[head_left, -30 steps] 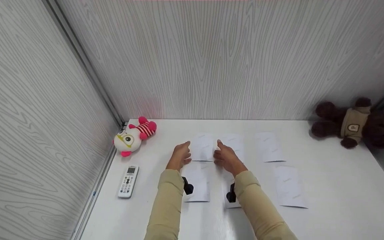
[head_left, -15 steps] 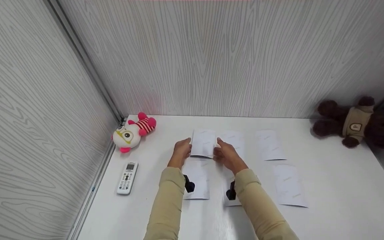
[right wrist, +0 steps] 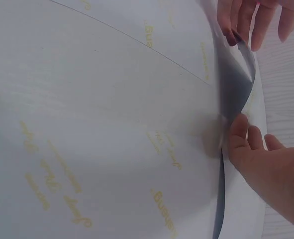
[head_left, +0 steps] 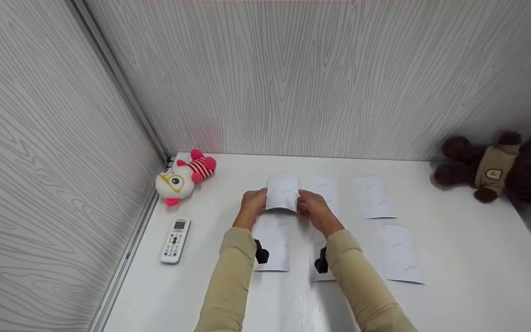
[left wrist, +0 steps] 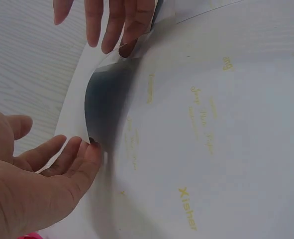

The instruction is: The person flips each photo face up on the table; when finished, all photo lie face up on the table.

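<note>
My left hand [head_left: 252, 204] and right hand [head_left: 315, 208] hold a small white sheet of photo paper [head_left: 282, 191] by its two side edges. The sheet bows upward between them, its near edge raised. In the left wrist view its dark glossy underside [left wrist: 109, 99] shows beneath the arch, with the left fingertips [left wrist: 91, 149] at the edge. From the right wrist camera, the right fingertips [right wrist: 240, 128] meet the opposite edge. Right in front of it lies another white sheet [head_left: 277, 244], yellow lettering on its back. The right forearm partly covers a further sheet [head_left: 321, 276].
More white sheets lie in two rows, including one at back right [head_left: 375, 197] and one at front right [head_left: 402, 253]. A remote control [head_left: 175, 241] and a pink-and-white plush toy [head_left: 185, 177] are on the left. A brown teddy bear [head_left: 496, 168] lies far right against the walls.
One second ago the sheet lay flat with a hand at each side. Both hands have closed in on its edges, and it has lifted and arched.
</note>
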{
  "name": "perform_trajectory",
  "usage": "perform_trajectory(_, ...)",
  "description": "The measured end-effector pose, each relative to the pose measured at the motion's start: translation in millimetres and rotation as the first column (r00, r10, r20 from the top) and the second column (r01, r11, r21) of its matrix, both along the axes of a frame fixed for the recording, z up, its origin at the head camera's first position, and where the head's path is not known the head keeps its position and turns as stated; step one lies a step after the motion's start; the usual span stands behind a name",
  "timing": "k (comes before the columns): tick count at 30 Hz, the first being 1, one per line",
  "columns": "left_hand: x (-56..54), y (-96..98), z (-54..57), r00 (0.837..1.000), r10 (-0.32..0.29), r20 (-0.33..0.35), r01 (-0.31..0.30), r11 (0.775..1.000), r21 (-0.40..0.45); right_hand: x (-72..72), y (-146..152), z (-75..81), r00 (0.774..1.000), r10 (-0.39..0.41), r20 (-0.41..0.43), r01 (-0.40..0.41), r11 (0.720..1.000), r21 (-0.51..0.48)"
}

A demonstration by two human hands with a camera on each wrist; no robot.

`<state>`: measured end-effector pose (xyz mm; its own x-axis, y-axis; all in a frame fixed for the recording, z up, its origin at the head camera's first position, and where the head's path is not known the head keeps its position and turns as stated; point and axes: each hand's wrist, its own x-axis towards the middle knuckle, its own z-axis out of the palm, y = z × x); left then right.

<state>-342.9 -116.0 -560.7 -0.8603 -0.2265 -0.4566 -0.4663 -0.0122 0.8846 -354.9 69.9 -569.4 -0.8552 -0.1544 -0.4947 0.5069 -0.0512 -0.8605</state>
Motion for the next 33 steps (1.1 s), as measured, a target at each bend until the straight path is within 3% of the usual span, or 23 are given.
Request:
perform_trajectory(15, -5.5, 1.6, 7.4, 0.997, -0.034, -0.066, 0.021, 0.981, -0.195, 3.8, 4.6, 5.0, 0.992, 0.031, -0.126, -0.024, 0.998, 0.054)
perform_trajectory(21, -3.4, -0.1, 13.6, 0.984, -0.065, -0.164, 0.041, 0.988, -0.146, 4.9, 6.8, 12.7, 0.977, 0.037, -0.21, -0.034, 0.999, 0.017)
perform_trajectory(25, -4.7, -0.4, 17.1, 0.964, -0.086, -0.251, 0.037, 0.981, -0.193, 3.5, 8.3, 22.8, 0.968, 0.007, -0.25, -0.016, 0.999, -0.037)
perform_trajectory(29, -6.9, 0.4, 17.2, 0.931, -0.085, -0.354, -0.023, 0.956, -0.292, -0.4, 9.3, 25.0, 0.948, -0.04, -0.316, 0.028, 0.999, -0.041)
perform_trajectory(33, -6.8, 1.3, 16.4, 0.908, -0.057, -0.415, -0.077, 0.952, -0.298, -1.4, 8.9, 29.0, 0.923, -0.075, -0.377, 0.075, 0.997, -0.015)
